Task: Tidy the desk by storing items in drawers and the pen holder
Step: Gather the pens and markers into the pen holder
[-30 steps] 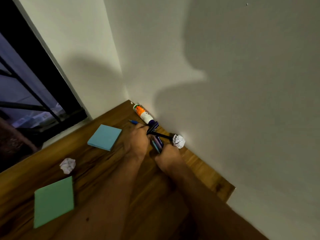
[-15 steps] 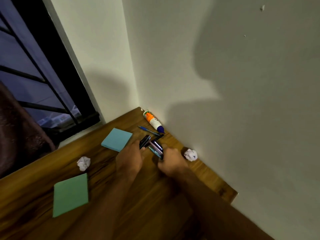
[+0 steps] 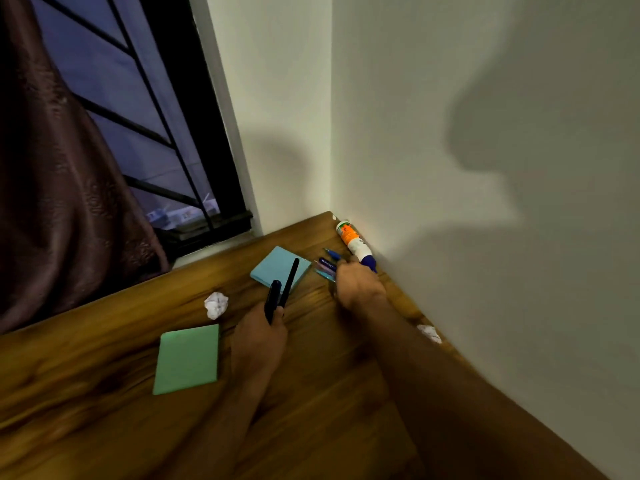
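The wooden surface [image 3: 104, 393] is bounded by walls at the far corner, which blocks approach from behind and from the right. A glue bottle [image 3: 353, 242] lies against the right wall, with a blue pen [image 3: 330, 252] just beside it. The blue sticky-note pad [image 3: 277, 268] occupies the area near the corner. A crumpled paper ball [image 3: 216, 304] and the green sticky-note pad [image 3: 188, 358] sit further left. Another paper ball [image 3: 429, 332] lies against the right wall. Bare wood shows in the near foreground and at far left.
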